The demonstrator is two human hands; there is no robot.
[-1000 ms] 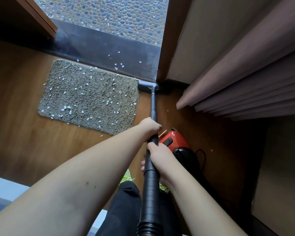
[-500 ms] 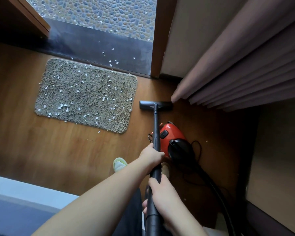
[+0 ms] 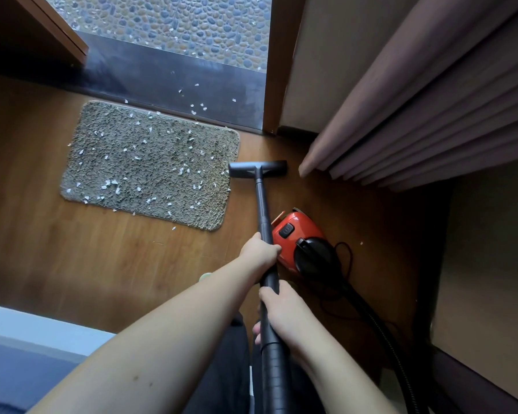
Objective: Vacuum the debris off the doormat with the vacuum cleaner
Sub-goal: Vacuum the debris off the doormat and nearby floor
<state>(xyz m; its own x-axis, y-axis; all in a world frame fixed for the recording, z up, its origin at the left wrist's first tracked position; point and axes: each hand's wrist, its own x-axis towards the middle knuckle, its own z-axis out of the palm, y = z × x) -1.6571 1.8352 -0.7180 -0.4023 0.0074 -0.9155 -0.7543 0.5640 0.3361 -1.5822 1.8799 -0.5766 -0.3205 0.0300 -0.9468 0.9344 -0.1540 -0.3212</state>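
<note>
The right hand point(image 3: 284, 312) gripped the black wand point(image 3: 263, 216) nearest the body, and the left hand point(image 3: 259, 252) clasped it just ahead. Right of that hand sat the red vacuum cleaner point(image 3: 299, 234). Farther out, the nozzle point(image 3: 257, 169) lay on the floor point(image 3: 72, 252), touching the debris-strewn doormat point(image 3: 150, 162) ahead-left.

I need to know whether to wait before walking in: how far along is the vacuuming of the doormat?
Barely begun. Done: nothing visible; the doormat is strewn with white scraps. In hand: the left hand and right hand grip the wand, with the nozzle on the wood floor beside the mat's right edge. Left: the whole mat, plus scraps on the dark threshold.
</note>
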